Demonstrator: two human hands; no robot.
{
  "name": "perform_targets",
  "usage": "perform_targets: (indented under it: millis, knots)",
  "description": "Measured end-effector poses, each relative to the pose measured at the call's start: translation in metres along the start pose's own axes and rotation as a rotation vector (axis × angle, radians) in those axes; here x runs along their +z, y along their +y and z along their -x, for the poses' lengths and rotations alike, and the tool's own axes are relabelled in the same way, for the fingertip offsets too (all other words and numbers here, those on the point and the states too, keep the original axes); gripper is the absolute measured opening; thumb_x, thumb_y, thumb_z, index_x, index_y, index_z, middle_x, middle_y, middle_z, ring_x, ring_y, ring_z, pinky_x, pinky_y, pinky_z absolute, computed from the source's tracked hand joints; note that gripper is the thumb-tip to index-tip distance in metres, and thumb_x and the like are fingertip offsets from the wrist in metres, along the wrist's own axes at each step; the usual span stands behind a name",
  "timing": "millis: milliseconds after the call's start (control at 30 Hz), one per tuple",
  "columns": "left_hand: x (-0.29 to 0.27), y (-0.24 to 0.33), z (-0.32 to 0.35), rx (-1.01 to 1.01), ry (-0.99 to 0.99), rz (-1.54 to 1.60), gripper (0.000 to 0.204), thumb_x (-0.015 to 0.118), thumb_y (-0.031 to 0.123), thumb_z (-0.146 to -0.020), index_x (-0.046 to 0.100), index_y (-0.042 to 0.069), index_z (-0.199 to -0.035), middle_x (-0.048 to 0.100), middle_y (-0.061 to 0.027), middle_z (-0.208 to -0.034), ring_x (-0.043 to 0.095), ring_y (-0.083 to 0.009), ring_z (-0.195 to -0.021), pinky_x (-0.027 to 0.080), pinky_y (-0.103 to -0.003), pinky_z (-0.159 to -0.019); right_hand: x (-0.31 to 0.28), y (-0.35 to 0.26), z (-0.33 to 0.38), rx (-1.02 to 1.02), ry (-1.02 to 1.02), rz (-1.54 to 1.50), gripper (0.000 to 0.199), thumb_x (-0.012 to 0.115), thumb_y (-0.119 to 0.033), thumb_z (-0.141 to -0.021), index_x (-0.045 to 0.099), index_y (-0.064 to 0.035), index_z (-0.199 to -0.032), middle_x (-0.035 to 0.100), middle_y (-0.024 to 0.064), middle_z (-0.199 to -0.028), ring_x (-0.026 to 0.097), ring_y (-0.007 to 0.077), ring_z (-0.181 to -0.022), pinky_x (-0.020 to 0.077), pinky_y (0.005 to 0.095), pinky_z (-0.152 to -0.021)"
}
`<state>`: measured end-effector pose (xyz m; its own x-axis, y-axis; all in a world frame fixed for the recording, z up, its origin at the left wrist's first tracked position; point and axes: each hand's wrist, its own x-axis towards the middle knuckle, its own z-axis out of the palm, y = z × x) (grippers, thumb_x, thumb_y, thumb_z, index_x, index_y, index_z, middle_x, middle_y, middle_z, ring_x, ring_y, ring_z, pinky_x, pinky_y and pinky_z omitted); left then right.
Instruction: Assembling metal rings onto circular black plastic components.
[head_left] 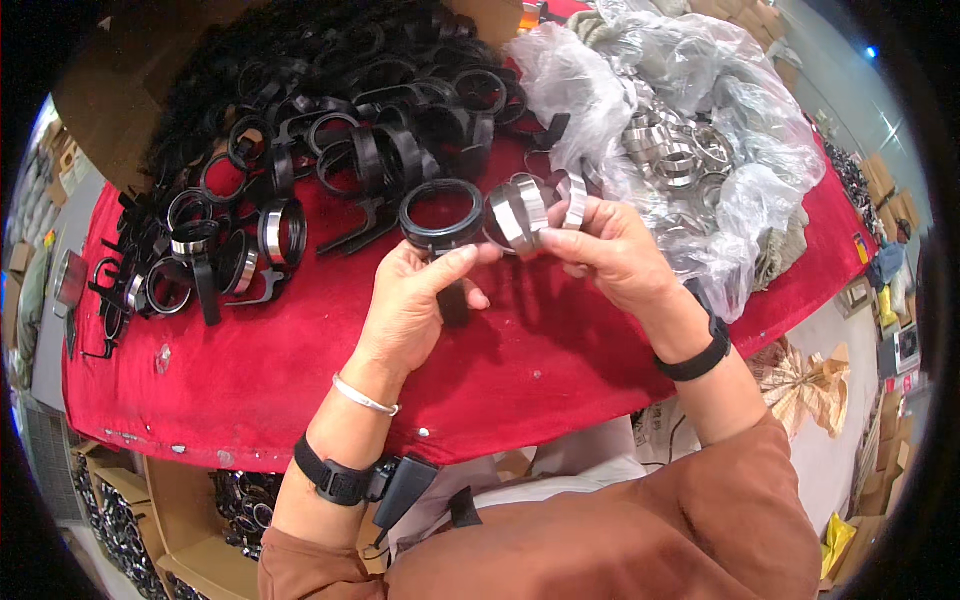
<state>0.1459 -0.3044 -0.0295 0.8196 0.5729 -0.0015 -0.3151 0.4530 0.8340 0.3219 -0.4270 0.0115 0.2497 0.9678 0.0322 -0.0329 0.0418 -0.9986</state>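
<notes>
Between the thumb and fingers of my left hand (405, 300) is a black ring with a handle (441, 238), its round opening tilted up and its handle pointing down. My right hand (622, 258) pinches several shiny silver metal bands (521, 214), held side by side just right of the black ring. My left fingertips reach close to these bands; whether they touch is unclear. Both hands are above the red cloth (480, 380). Ahead and to the left lies a heap of black handled rings (390, 155). Some at the left, such as one ring (271, 232), carry a silver band.
A clear plastic bag (735, 232) at the far right lies open around loose silver bands (675, 155). Cardboard (110, 90) stands behind the heap at far left. Below the table's left edge, boxes (190, 500) hold more black rings. Crumpled brown paper (808, 385) lies at right.
</notes>
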Motion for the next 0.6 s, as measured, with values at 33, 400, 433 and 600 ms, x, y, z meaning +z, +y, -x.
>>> perform_targets:
  millis: [33,400,433,600]
  knots:
    - [-0.003,0.0,0.001,0.002,0.007,0.001,0.03,0.063,0.012,-0.084,0.054,0.0,-0.109,0.065,-0.0154,-0.098,0.06,-0.0142,-0.057,0.051,-0.026,-0.056,-0.004,0.003,0.0,0.019,0.0,-0.052,0.015,0.065,-0.011,-0.084,0.065,-0.0022,-0.096,0.066,0.0029,-0.087,0.06,0.0079,-0.078,0.047,0.0214,-0.071]
    - [0.0,0.013,0.011,0.104,0.117,-0.039,0.023,0.067,0.006,-0.076,0.056,0.002,-0.096,0.061,-0.0041,-0.077,0.048,-0.0091,-0.049,0.043,-0.023,-0.05,-0.003,0.001,0.014,-0.146,0.125,0.015,0.011,0.062,-0.008,-0.086,0.06,-0.0006,-0.094,0.062,0.0002,-0.083,0.054,0.0061,-0.075,0.0446,0.0229,-0.069]
    - [0.0,0.016,0.013,0.106,0.12,-0.055,0.025,0.067,0.006,-0.076,0.055,0.002,-0.097,0.061,-0.0045,-0.078,0.049,-0.0091,-0.049,0.043,-0.024,-0.05,-0.009,-0.01,0.016,-0.197,0.118,0.142,0.011,0.061,-0.007,-0.087,0.06,-0.0005,-0.095,0.061,0.0005,-0.084,0.054,0.0069,-0.075,0.0448,0.0236,-0.069]
    - [-0.002,0.013,0.015,0.191,0.151,-0.308,0.025,0.064,0.011,-0.082,0.053,0.002,-0.102,0.062,-0.0075,-0.08,0.05,-0.0099,-0.05,0.045,-0.024,-0.051,-0.037,-0.009,-0.002,-0.232,0.373,0.99,0.025,0.068,-0.018,-0.079,0.062,0.0045,-0.086,0.064,0.0152,-0.075,0.063,0.0241,-0.072,0.0491,0.0341,-0.067]
